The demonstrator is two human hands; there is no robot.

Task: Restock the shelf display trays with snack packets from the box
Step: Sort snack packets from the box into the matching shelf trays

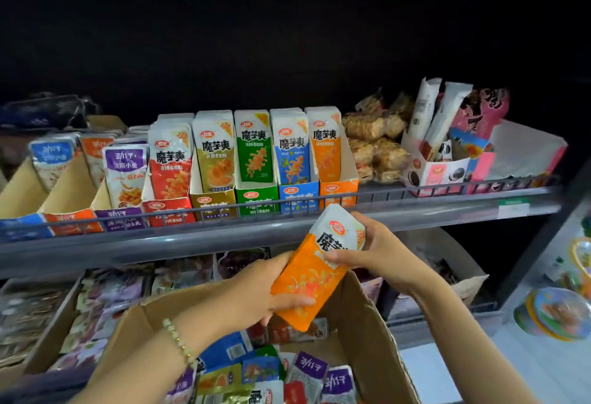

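Left hand [268, 291] and right hand [377, 253] both grip the orange packets [315, 275] (seemingly one squared bundle); I should slide them upright into the orange tray [338, 194], labels forward.

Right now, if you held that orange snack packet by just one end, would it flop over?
Probably a little floppy: the orange and white plastic snack packet looks like soft film, and the left grip and right grip hold it at both ends. Likely light, since it is held in the air with nothing under it. Its shiny skin may be a bit slippery.
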